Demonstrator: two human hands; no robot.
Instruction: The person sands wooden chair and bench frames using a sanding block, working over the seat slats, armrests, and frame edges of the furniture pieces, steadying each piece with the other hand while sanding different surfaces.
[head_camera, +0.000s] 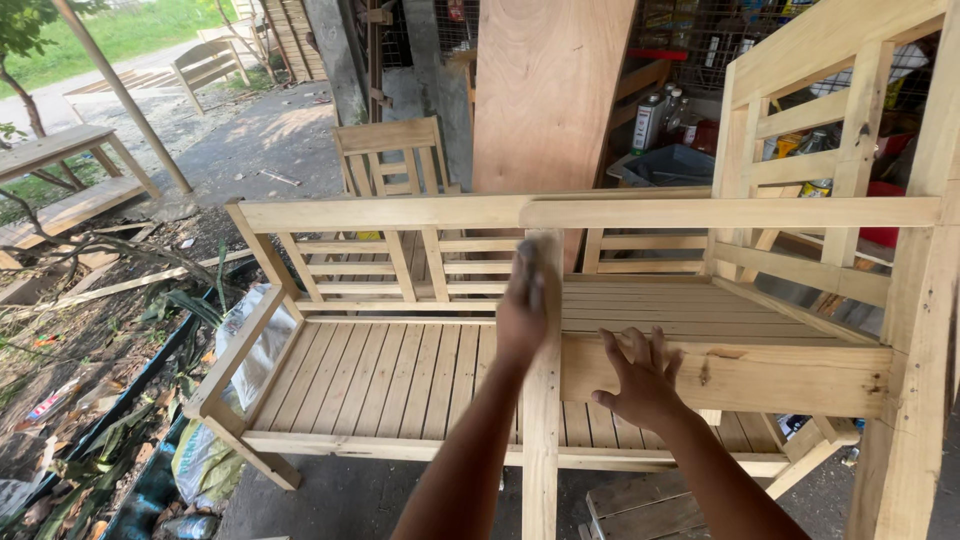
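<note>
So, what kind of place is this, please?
Probably an open-air furniture workshop: unfinished slatted wooden benches, a plywood sheet leaning upright, and more bare-wood frames outside. Both hands rest on an unpainted frame.

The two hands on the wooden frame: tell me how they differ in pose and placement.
The left hand is blurred and lies along the upright post, reaching higher; the right hand is sharp and sits lower, on the horizontal rail. The left hand's fingers look closed together, while the right hand's fingers spread flat. Both are bare and press on unfinished pale wood, with a slatted bench beyond them.
</note>
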